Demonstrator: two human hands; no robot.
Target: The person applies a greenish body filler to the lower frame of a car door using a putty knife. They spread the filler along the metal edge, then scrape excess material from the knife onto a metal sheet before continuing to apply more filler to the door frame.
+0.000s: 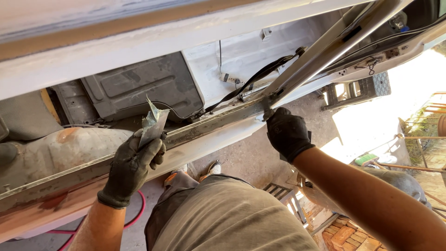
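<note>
While both arms reach forward from the head camera's vantage, the left hand (131,168), in a worn, grimy dark glove, is curled with its fingers wrapped around a putty knife (154,124). The flat metal blade points up and away from the fist, tilted slightly, and its face is smeared with dried grey filler, the top edge ragged with residue. The forearm below the glove cuff is bare and rises from the lower left. This fist sits right against the car sill (200,128), a long bare-metal ledge that runs diagonally from lower left to upper right, scraped to a dull grey with rusty brown patches towards the left end.

Further along that ledge, the right hand (286,133), in a cleaner black glove, is bent at the wrist, its fingertips pinched together on the sill's edge just where the door pillar (325,49), a pale painted strut, meets it. The bare right forearm stretches in from the lower right corner.

Inside the stripped body shell, a black seat belt strap (253,81) hangs slack across white painted floor metal, beside a dark grey ribbed panel (139,86). Below lie olive shorts (232,214), a red hose (134,216) on concrete, and bricks (346,234).
</note>
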